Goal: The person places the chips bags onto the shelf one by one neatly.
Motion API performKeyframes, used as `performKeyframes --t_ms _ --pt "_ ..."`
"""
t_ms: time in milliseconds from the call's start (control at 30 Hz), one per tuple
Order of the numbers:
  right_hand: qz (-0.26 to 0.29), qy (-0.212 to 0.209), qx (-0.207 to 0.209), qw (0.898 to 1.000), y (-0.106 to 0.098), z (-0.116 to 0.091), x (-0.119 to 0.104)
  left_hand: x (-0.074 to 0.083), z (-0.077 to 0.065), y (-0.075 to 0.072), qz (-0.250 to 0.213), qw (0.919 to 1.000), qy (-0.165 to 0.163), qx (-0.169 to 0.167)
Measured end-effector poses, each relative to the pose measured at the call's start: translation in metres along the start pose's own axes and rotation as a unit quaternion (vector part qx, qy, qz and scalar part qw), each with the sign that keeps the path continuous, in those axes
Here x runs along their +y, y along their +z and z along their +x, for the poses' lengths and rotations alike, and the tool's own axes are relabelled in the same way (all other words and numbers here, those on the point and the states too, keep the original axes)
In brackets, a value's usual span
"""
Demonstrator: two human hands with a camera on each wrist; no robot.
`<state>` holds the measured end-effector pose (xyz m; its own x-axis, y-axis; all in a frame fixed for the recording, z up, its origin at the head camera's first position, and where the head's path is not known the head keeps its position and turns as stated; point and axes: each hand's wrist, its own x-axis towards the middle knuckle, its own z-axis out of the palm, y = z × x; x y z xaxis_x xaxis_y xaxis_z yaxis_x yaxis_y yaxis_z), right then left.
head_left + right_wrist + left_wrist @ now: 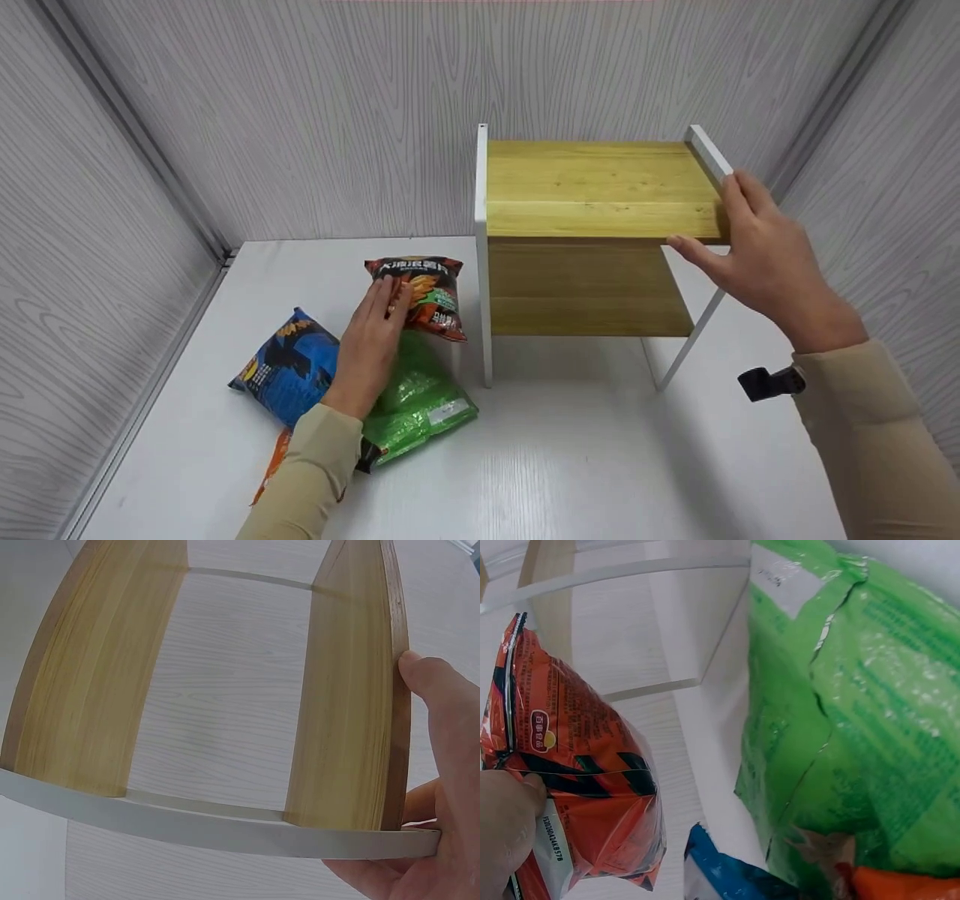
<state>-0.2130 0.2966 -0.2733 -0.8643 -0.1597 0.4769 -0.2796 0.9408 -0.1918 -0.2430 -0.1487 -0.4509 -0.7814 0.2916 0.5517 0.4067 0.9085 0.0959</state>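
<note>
My left hand [367, 349] holds a red and black bag of potato chips [435, 304], its fingers over the printed front. In the left wrist view the thumb [506, 829] presses the back of the same bag [604, 757] near its sealed end. A small two-tier shelf [592, 184], with wooden boards and white side frames, stands to the right of the bag. My right hand [776, 259] grips the top right corner of the shelf. The right wrist view has that thumb [427, 675] against the edge of a board [345, 697], with fingers behind the white frame [225, 832].
Below the left hand lie a green snack bag [424, 401] and a blue one [289, 367], partly behind the forearm. An orange bag [276, 461] shows under the left sleeve. Wood-grain panels [337, 112] wall in the white table [555, 465].
</note>
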Motion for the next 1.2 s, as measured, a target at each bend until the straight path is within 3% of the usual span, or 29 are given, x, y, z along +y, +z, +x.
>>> performKeyframes --t_ms 333,600,900,1200 --pt "-0.011 0.013 -0.016 1.0 0.0 0.0 -0.003 -0.002 0.01 -0.022 -0.004 0.9995 -0.001 0.03" --pt "-0.013 0.005 -0.003 1.0 0.002 0.001 -0.003 0.0 0.021 -0.037 -0.017 0.9982 0.005 0.057" --pt "-0.007 0.009 -0.004 1.0 0.005 0.001 -0.005 -0.004 0.031 -0.057 -0.025 0.9975 -0.019 0.064" --pt "-0.006 0.013 -0.009 1.0 0.007 0.003 -0.008 -0.008 0.045 -0.077 -0.049 0.9935 -0.047 0.091"
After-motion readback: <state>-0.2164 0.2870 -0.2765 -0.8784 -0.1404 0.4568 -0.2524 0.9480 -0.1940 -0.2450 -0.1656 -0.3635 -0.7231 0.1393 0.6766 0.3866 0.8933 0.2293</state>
